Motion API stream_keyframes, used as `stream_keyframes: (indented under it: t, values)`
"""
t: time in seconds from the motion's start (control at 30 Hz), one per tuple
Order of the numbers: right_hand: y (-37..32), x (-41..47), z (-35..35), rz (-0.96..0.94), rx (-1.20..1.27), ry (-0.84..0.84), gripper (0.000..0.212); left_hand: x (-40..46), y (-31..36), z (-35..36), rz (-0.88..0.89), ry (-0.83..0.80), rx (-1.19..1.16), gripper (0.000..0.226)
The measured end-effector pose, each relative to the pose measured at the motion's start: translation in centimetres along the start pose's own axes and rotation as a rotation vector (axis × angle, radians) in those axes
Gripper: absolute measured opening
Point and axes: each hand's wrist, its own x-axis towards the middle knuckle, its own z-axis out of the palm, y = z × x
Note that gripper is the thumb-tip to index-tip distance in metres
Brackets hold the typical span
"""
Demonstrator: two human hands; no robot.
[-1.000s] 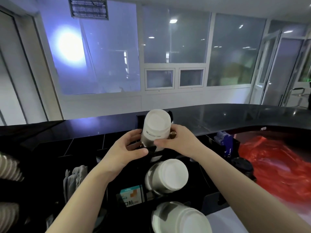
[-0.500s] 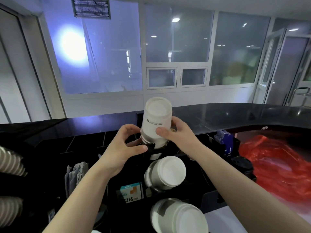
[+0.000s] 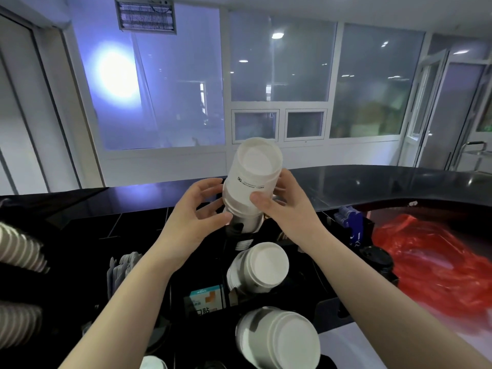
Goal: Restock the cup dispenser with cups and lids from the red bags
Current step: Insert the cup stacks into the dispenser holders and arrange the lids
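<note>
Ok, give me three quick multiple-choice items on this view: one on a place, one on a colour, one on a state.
1. Where does the plastic bag lie?
A. on the right of the counter
B. on the far left
C. hung on the window

2. What colour is that bag?
A. blue
B. red
C. green

3. How is the top stack of cups held?
A. left hand alone
B. it stands untouched
C. both hands around it

Key:
1 A: the plastic bag lies crumpled at the right, beside the black dispenser.
2 B: it is plainly red.
3 C: the left hand and right hand both wrap the top stack of cups, which shows its bottom toward the camera, tilted above the dispenser's far slot.
</note>
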Motion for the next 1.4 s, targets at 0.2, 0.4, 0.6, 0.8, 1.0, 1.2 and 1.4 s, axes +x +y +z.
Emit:
stream_keyframes:
  t: [0.2,0.4,0.6,0.8,1.0,1.2,1.4]
  values:
    - [-2.3,-2.2,-0.3,-0.076,-0.016,0.042,0.063,-2.8,2.0,0.8,0.114,0.039,-0.027,0.048]
    - [-4.6,-6.1,0.6,-0.135,0.013,0.091,0.064,-7.0,2.4,1.6,0.153,0.017,-0.083,0.043]
    - [-5.5,-9.9,1.1,-0.139,-0.040,0.081,0.058,-10.9,2.4,1.6,0.120,0.039,-0.104,0.042]
    - [-6.4,-12.0,0.9,-0.148,0.013,0.037,0.081,-15.2,3.2,2.1,0.046,0.093,-0.051,0.040]
    - [-5.8,-16.4,-1.1,-0.168,0.115,-0.054,0.093,-20.3,3.9,5.8,0.022,0.200,-0.026,0.040]
    - [-5.3,-21.2,-5.9,-0.051,0.251,-0.074,0.083,-25.1,3.4,10.4,-0.098,0.312,-0.128,0.038]
    - [-3.9,-25.8,-8.6,0.110,0.392,-0.095,0.072,-29.3,2.7,13.5,-0.200,0.441,-0.113,0.040]
